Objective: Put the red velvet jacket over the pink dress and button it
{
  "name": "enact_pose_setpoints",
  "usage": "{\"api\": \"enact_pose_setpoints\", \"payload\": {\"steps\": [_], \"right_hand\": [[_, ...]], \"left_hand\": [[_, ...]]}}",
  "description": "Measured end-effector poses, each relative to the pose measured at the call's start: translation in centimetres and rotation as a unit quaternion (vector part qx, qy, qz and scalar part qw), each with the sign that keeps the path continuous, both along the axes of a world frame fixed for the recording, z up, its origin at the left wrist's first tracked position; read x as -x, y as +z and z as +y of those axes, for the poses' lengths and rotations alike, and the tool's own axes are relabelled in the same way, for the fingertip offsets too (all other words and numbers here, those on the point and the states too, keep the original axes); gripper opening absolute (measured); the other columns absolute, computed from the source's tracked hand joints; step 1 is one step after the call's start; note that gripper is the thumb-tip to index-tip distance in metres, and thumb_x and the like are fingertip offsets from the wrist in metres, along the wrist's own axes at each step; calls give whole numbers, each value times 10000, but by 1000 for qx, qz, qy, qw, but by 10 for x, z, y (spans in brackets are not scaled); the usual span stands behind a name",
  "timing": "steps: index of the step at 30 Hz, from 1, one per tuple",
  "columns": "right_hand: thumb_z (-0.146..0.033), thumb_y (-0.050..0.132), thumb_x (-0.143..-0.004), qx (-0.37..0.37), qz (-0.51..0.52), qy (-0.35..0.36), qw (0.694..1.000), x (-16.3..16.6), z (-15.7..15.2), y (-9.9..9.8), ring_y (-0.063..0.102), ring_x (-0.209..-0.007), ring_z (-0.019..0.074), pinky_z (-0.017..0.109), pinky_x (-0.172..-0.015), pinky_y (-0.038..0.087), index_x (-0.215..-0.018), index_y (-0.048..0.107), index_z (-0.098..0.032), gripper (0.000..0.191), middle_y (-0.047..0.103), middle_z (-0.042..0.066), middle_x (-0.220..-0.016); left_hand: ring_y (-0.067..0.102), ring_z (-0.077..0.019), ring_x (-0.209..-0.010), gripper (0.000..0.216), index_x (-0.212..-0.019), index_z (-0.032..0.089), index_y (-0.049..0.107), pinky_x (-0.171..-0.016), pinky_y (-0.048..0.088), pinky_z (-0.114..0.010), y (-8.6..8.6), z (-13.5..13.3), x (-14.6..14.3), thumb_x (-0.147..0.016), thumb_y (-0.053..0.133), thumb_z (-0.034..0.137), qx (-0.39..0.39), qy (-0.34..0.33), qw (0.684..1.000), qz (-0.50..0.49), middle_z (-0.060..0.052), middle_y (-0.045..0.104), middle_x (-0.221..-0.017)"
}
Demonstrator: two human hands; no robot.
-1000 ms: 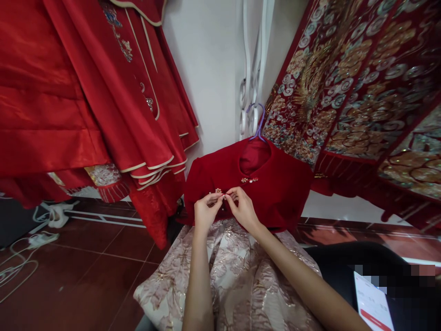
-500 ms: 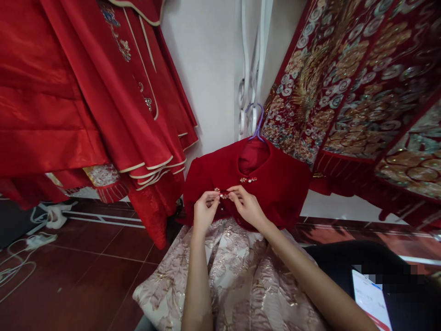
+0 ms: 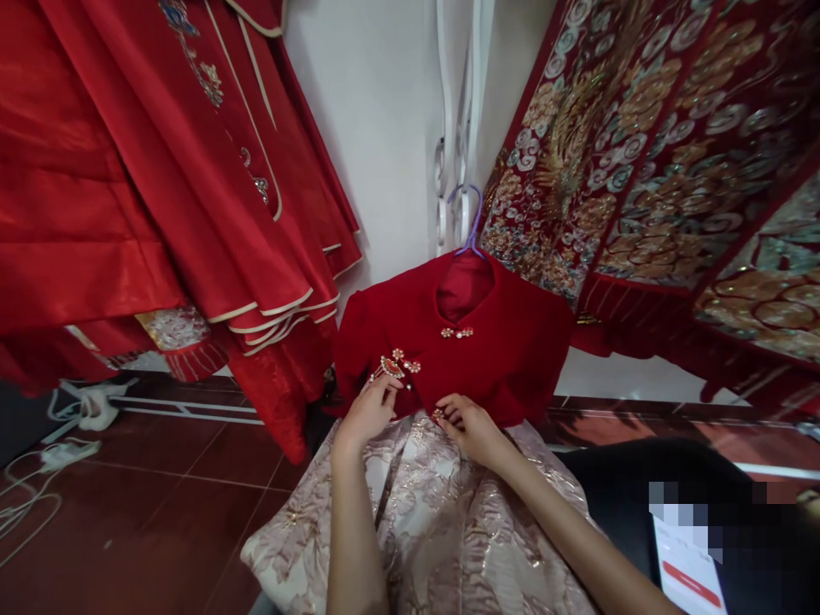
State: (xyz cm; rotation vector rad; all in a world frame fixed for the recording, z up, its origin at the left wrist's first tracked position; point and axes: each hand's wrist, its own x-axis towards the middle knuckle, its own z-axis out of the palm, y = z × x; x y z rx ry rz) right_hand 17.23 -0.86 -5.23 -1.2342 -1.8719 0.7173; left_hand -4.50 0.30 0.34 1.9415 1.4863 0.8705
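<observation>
A red velvet jacket [image 3: 512, 342] hangs in front of me on a purple hanger [image 3: 472, 231], above a pale skirt with gold flowers [image 3: 442, 504]. My left hand [image 3: 368, 414] is closed on the jacket's left front, just under a fan-shaped jewelled brooch [image 3: 392, 367]. The fingers of my right hand [image 3: 477, 431] pinch a small jewelled fastener [image 3: 439, 413] at the jacket's lower front edge. Pearl-and-gold fastenings [image 3: 457, 333] join the front below the collar. Beneath them the two front panels part. My fingers hide some of the lower edge.
Red satin garments [image 3: 192, 171] hang at the left, a heavily embroidered red one [image 3: 628, 188] at the right. White scrolled metalwork [image 3: 458, 111] rises behind the jacket. A phone [image 3: 688, 564] lies on a black surface at lower right. White cables [image 3: 32, 504] trail over the tiled floor.
My hands have moved apart and down from the middle fastening. The right one has gone to the lower front edge, and the fan-shaped brooch now shows.
</observation>
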Motion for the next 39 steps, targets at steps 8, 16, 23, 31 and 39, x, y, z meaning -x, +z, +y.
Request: {"api": "enact_pose_setpoints", "payload": {"steps": [8, 16, 23, 31, 39], "right_hand": [[-150, 662, -715, 5, -3, 28, 1000, -1, -3, -2, 543, -601, 115, 219, -547, 435, -819, 528, -205, 178, 586, -25, -712], [-299, 659, -773, 16, 61, 17, 998, -4, -7, 25, 602, -634, 134, 242, -598, 486, -768, 530, -220, 151, 618, -22, -671], [-396, 675, -768, -19, 89, -68, 994, -36, 0, 51, 640, -665, 154, 270, -620, 514, -793, 537, -221, 225, 652, 13, -728], [-407, 688, -753, -21, 92, -76, 993, -41, -2, 62, 636, -658, 151, 264, -593, 524, -783, 534, -216, 247, 651, 23, -733], [-388, 690, -755, -5, 78, -65, 995, -31, -12, 70, 662, -686, 150, 259, -631, 545, -797, 591, -205, 212, 689, 27, -761]], "left_hand": [[577, -154, -652, 313, -1047, 225, 703, -672, 446, -245, 5, 2, -6, -798, 517, 194, -20, -6, 1000, 19, -18, 645, -733], [512, -107, -638, 190, -871, 184, 678, -608, 382, -203, 0, 6, -12, -718, 588, 119, -36, 2, 998, 60, -5, 593, -778], [481, -110, -547, 333, -1053, 204, 671, -551, 327, -208, -4, 6, -12, -731, 597, 167, 28, -7, 997, 74, 42, 548, -601], [541, -123, -647, 171, -878, 200, 640, -607, 371, -215, -4, 6, -8, -717, 625, 144, -6, 13, 993, 116, 13, 575, -715], [594, -173, -839, 58, -760, 178, 677, -784, 436, -271, 3, 6, -15, -706, 678, 157, -35, 30, 994, 104, -48, 646, -883]]}}
